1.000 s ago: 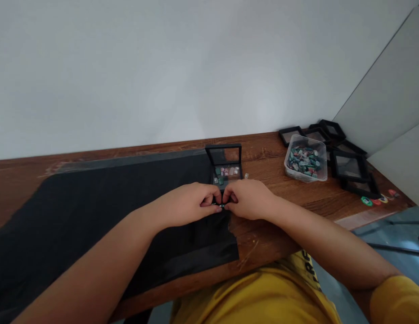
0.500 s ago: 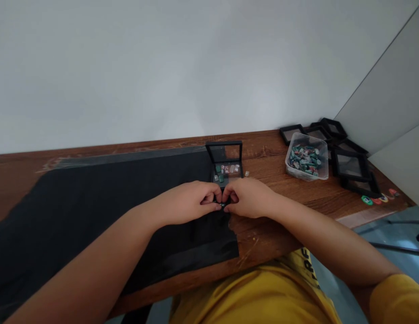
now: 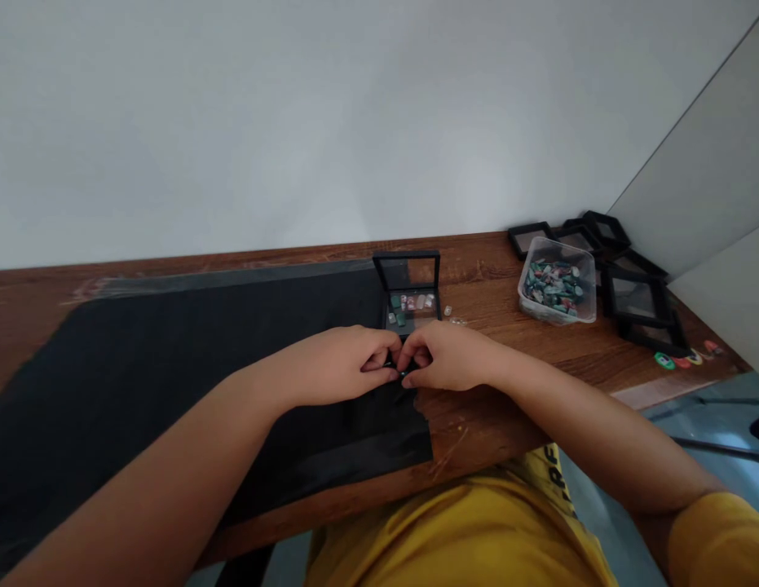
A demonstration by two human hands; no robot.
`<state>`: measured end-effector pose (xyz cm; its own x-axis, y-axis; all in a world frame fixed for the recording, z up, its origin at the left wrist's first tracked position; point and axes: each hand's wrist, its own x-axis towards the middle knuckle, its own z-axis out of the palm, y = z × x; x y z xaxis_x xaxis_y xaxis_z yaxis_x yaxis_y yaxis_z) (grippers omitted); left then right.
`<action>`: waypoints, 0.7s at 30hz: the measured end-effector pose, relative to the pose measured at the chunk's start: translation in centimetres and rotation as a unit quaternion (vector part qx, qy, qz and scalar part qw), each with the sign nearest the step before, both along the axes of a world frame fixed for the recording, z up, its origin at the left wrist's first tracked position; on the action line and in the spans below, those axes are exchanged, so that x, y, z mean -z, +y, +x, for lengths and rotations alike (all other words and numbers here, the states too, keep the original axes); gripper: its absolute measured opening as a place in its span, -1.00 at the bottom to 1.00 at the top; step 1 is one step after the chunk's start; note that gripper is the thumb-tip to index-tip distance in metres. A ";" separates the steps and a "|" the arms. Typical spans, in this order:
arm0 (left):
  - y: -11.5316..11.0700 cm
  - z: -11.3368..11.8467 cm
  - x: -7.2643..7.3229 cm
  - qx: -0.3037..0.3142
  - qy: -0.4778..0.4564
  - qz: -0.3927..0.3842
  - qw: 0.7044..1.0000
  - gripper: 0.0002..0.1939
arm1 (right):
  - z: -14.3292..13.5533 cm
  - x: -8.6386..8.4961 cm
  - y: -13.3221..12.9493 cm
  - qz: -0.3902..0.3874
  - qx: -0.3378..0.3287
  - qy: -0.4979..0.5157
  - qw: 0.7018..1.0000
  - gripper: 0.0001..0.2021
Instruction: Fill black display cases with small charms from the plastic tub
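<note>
My left hand (image 3: 348, 365) and my right hand (image 3: 446, 356) meet over the right end of a black mat (image 3: 171, 350). The fingers of both are pinched together on a small greenish object (image 3: 404, 373), mostly hidden between the fingertips. Just beyond them stands an open black frame case (image 3: 441, 303) with its windowed lid raised. Inside it lie several small stones, green at the left and pink and whitish along the back. One pale stone (image 3: 447, 311) rests on the wood right of the case.
A clear plastic tub (image 3: 556, 314) full of mixed green, red and whitish stones stands at the right. Several black frames (image 3: 637, 298) are piled behind and beside it. Round coloured stickers (image 3: 664, 360) lie near the right table edge. A wall rises behind the table.
The fingertips have shifted slightly, with the right index finger a little further left. Small clear items on the wood beside the right hand now show. The view has tilted slightly.
</note>
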<state>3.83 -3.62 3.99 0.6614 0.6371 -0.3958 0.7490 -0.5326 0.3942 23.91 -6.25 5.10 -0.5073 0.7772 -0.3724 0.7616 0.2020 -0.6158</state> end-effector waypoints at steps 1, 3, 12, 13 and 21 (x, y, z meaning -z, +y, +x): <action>0.0 0.0 0.0 0.002 0.000 0.000 1.000 -0.78 | 0.0 0.0 0.0 -0.006 -0.001 0.003 1.000 -0.83; 0.0 -0.1 0.0 0.004 -0.003 -0.001 1.000 -0.78 | 0.1 0.0 0.1 -0.007 0.000 0.001 1.000 -0.81; -0.2 0.2 -0.6 0.002 0.003 -0.034 0.999 -0.76 | 0.8 -0.8 0.2 0.025 0.003 -0.056 0.998 -0.83; -0.2 0.2 -0.6 0.002 0.004 -0.036 0.999 -0.76 | 0.8 -0.7 0.2 0.023 0.002 -0.055 0.998 -0.83; 0.0 0.0 -0.6 0.006 0.007 -0.049 0.999 -0.81 | 0.6 -0.8 0.1 0.006 -0.011 -0.037 0.999 -0.78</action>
